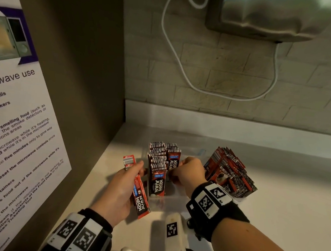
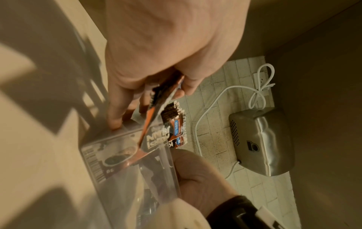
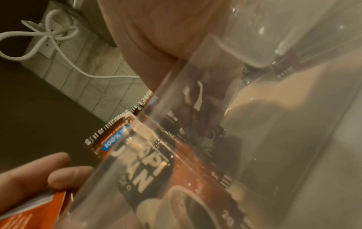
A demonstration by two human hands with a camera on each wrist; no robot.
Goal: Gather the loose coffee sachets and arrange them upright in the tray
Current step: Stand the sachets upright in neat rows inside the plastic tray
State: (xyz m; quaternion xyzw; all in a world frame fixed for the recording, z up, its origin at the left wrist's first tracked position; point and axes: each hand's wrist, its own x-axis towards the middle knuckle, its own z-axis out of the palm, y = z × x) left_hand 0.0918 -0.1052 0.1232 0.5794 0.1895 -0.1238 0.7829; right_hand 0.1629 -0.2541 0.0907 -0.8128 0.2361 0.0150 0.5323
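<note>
Beside the tray (image 1: 171, 198), left hand (image 1: 122, 189) grips lengthwise-slanted sachets (image 1: 138, 189); right hand (image 1: 189, 173) pinches upright sachets (image 1: 172, 164).

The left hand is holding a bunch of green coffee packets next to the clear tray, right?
Not quite. The coffee packets in the left hand are red, not green; the head view shows it. They are indeed held beside the clear tray.
</note>
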